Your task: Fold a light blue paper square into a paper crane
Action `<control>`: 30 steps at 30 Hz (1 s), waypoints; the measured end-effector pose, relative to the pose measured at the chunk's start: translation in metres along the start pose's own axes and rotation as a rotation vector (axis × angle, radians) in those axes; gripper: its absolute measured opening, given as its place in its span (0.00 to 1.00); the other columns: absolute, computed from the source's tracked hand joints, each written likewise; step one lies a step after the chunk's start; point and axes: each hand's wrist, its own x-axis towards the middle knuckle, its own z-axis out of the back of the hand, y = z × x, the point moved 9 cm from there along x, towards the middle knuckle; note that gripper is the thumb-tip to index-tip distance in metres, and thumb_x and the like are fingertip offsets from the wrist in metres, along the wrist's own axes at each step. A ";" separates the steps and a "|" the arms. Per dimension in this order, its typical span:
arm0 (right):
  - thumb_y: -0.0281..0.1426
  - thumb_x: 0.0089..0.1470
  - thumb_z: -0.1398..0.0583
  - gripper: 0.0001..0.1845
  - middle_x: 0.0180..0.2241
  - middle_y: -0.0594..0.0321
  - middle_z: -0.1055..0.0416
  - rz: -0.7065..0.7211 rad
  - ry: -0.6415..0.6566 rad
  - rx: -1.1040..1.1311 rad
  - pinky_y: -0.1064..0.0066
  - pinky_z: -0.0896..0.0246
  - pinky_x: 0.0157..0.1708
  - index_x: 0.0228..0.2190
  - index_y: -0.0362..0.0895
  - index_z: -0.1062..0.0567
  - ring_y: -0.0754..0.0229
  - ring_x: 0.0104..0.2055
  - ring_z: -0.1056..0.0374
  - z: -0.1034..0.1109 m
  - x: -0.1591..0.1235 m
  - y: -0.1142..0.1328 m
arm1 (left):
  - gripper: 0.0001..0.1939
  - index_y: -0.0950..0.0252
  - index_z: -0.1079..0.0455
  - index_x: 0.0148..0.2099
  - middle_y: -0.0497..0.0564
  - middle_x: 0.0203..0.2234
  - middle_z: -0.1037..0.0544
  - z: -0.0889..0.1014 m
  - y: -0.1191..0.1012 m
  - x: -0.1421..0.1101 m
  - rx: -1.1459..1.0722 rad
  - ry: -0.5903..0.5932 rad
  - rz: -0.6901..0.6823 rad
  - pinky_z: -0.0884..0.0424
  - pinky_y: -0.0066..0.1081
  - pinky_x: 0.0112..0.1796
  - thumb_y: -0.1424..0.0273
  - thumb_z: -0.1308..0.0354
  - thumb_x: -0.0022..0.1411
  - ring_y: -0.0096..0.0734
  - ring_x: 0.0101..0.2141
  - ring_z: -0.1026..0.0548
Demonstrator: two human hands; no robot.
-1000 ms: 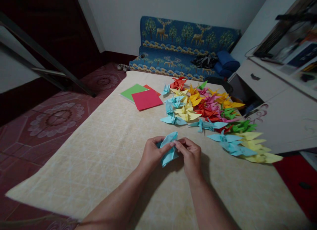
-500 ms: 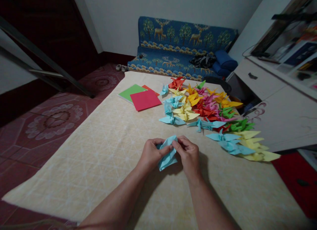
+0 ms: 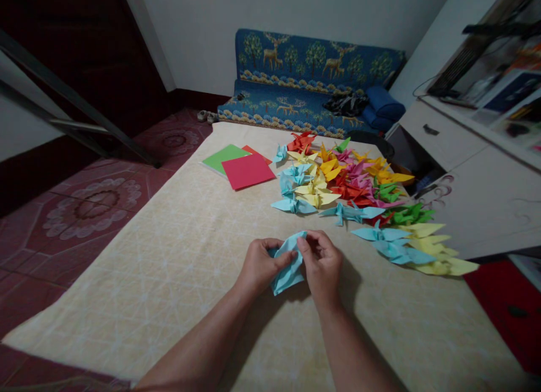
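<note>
A partly folded sheet of light blue origami paper [image 3: 288, 276] is held just above the table between my two hands. My left hand [image 3: 261, 266] grips its left side, thumb on top and fingers tucked behind. At the upper right corner my right hand [image 3: 323, 262] pinches the paper between thumb and fingers. Beyond my hands lie many folded paper cranes in several colours, with a light blue crane [image 3: 295, 204] and a yellow crane [image 3: 318, 196] among the nearest. The fingertips behind the paper are hidden.
Square sheets, a red one [image 3: 248, 170] over a green one [image 3: 222, 157], lie at the far left of the cloth-covered table [image 3: 169, 268]. Behind the table stands a blue patterned sofa [image 3: 287, 93]. A white cabinet [image 3: 486, 189] is on the right.
My right hand has shifted slightly to the right with the paper's upper corner. The paper has tilted a little; both hands keep their hold.
</note>
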 end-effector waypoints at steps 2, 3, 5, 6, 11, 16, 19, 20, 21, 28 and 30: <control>0.34 0.51 0.39 0.07 0.28 0.63 0.30 0.035 0.003 -0.026 0.73 0.40 0.28 0.30 0.43 0.26 0.61 0.28 0.35 0.000 0.000 0.004 | 0.15 0.70 0.25 0.25 0.46 0.15 0.33 -0.001 0.000 -0.001 0.016 -0.002 -0.007 0.46 0.23 0.19 0.60 0.37 0.48 0.22 0.18 0.40; 0.34 0.52 0.39 0.07 0.27 0.63 0.31 0.054 0.001 -0.032 0.73 0.40 0.28 0.29 0.43 0.27 0.62 0.28 0.35 0.000 -0.001 0.006 | 0.15 0.70 0.25 0.25 0.47 0.16 0.32 -0.002 0.000 -0.001 0.026 0.000 -0.009 0.46 0.23 0.19 0.61 0.37 0.49 0.22 0.17 0.40; 0.33 0.53 0.40 0.09 0.25 0.65 0.33 0.084 -0.017 -0.029 0.74 0.42 0.28 0.25 0.43 0.28 0.63 0.27 0.37 0.002 -0.002 0.010 | 0.14 0.70 0.25 0.26 0.47 0.16 0.31 -0.003 0.002 -0.001 0.051 0.009 -0.013 0.46 0.23 0.19 0.61 0.38 0.50 0.22 0.18 0.39; 0.34 0.54 0.41 0.10 0.24 0.66 0.35 0.084 -0.027 -0.024 0.74 0.43 0.27 0.23 0.43 0.29 0.64 0.27 0.38 0.003 -0.003 0.011 | 0.14 0.70 0.25 0.27 0.48 0.17 0.31 -0.004 0.003 -0.001 0.062 0.019 -0.015 0.46 0.23 0.19 0.62 0.38 0.50 0.22 0.18 0.39; 0.39 0.56 0.43 0.17 0.19 0.68 0.41 -0.040 -0.055 0.016 0.75 0.49 0.23 0.20 0.42 0.31 0.66 0.23 0.45 0.007 -0.004 -0.001 | 0.16 0.70 0.25 0.29 0.47 0.17 0.32 -0.012 0.006 -0.003 0.077 0.110 -0.006 0.46 0.24 0.19 0.60 0.39 0.52 0.22 0.18 0.40; 0.44 0.58 0.48 0.21 0.24 0.63 0.32 -0.152 -0.081 0.114 0.74 0.44 0.26 0.27 0.41 0.26 0.63 0.26 0.38 0.008 -0.002 -0.015 | 0.15 0.70 0.25 0.30 0.47 0.19 0.30 -0.010 0.004 -0.002 -0.010 0.083 0.005 0.43 0.24 0.21 0.61 0.37 0.50 0.23 0.20 0.37; 0.44 0.58 0.47 0.19 0.30 0.61 0.29 -0.157 -0.062 0.135 0.73 0.40 0.29 0.34 0.42 0.26 0.62 0.30 0.34 0.005 -0.001 -0.016 | 0.13 0.69 0.26 0.32 0.48 0.22 0.27 0.005 0.002 0.002 -0.139 -0.082 -0.020 0.38 0.24 0.25 0.63 0.36 0.50 0.26 0.24 0.33; 0.43 0.56 0.45 0.17 0.30 0.61 0.29 -0.138 -0.047 0.115 0.73 0.40 0.29 0.34 0.43 0.27 0.62 0.30 0.34 0.004 -0.001 -0.013 | 0.12 0.69 0.26 0.33 0.49 0.24 0.26 0.012 0.002 0.002 -0.176 -0.155 -0.030 0.36 0.25 0.27 0.64 0.36 0.51 0.27 0.25 0.32; 0.42 0.54 0.42 0.15 0.29 0.63 0.30 -0.110 -0.026 0.084 0.73 0.40 0.29 0.33 0.43 0.27 0.62 0.30 0.34 0.002 -0.001 -0.010 | 0.11 0.68 0.26 0.34 0.50 0.26 0.25 0.019 0.003 0.003 -0.209 -0.224 -0.041 0.35 0.25 0.30 0.65 0.36 0.51 0.28 0.27 0.30; 0.34 0.51 0.38 0.07 0.35 0.61 0.34 0.137 0.068 -0.097 0.72 0.39 0.32 0.29 0.43 0.28 0.60 0.36 0.34 -0.013 -0.010 0.015 | 0.07 0.66 0.28 0.34 0.49 0.28 0.24 0.034 0.007 0.002 -0.332 -0.389 -0.079 0.34 0.27 0.34 0.71 0.36 0.49 0.29 0.31 0.29; 0.34 0.51 0.38 0.07 0.37 0.59 0.35 0.124 0.085 -0.094 0.71 0.38 0.33 0.29 0.43 0.27 0.59 0.37 0.34 -0.016 -0.010 0.013 | 0.08 0.66 0.28 0.33 0.50 0.28 0.24 0.035 0.009 0.002 -0.347 -0.409 -0.070 0.34 0.28 0.34 0.71 0.36 0.49 0.29 0.30 0.29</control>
